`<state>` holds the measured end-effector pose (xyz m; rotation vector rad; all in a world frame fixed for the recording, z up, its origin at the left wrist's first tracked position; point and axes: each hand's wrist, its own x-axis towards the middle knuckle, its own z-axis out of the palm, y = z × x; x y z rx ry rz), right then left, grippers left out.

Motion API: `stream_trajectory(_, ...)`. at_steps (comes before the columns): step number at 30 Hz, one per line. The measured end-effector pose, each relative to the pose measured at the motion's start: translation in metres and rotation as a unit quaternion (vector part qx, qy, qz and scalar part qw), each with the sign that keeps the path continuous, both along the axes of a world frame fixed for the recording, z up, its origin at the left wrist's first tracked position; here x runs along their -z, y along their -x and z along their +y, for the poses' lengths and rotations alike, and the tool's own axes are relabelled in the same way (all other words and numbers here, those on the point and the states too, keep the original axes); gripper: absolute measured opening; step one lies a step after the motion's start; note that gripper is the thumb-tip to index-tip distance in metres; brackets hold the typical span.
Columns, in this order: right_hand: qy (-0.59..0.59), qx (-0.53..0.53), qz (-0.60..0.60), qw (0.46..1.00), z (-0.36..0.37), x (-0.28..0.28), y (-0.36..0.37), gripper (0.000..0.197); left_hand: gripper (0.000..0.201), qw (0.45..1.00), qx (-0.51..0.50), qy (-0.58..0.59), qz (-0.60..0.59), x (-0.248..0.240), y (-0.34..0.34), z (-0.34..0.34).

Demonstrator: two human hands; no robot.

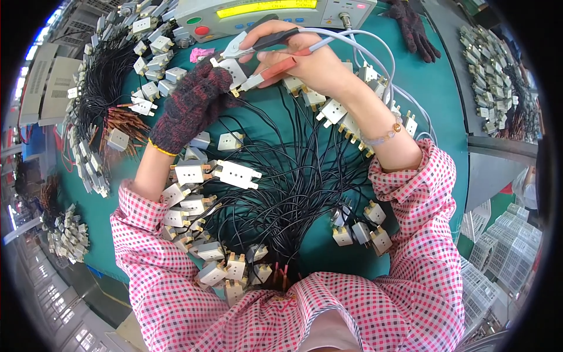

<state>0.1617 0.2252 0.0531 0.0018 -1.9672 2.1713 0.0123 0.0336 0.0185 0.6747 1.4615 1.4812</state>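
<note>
My left hand (196, 105), in a dark knitted glove with red flecks, is closed around a small grey-white box (236, 74) with metal tabs and pulls it up off the table. Between the fingers of my bare right hand (314, 67) are two test clips. The black-sleeved clip (275, 39) and the red-sleeved clip (280, 68) both have flat pale jaws, which meet the box's tabs at opposite ends. Grey leads (358, 36) run from the clips over my right wrist. Below, a bundle of black cables (287, 193) ends in several similar boxes (237, 174).
A bench tester (275, 14) with a lit yellow display stands at the far edge of the green table (346, 261). More cabled boxes (153, 56) are heaped at the left. A dark glove (413, 32) lies far right. White plastic baskets (504, 246) stand beyond the table's right side.
</note>
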Motion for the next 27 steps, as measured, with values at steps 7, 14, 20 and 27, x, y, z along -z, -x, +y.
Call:
stream_trajectory(7, 0.023, -0.006, 0.009, 1.000, 0.001, 0.003, 0.003, 0.019, 0.037, 0.971, 0.032, 0.021, 0.235, 0.003, 0.002, -0.001)
stream_trajectory(14, 0.207, 0.051, 0.101, 0.972, 0.030, 0.012, 0.007, 0.030, 0.026, 0.936, 0.216, 0.064, 0.272, -0.087, -0.001, -0.013)
stream_trajectory(20, 0.286, 0.133, 0.053, 0.948, 0.025, 0.030, 0.017, 0.036, 0.029, 0.703, 0.232, 0.238, 0.629, -0.094, -0.018, 0.019)
stream_trajectory(27, 0.248, 0.140, 0.130, 0.950, 0.018, 0.022, 0.018, 0.036, 0.060, 0.669, 0.229, 0.052, 0.705, -0.016, -0.013, 0.070)
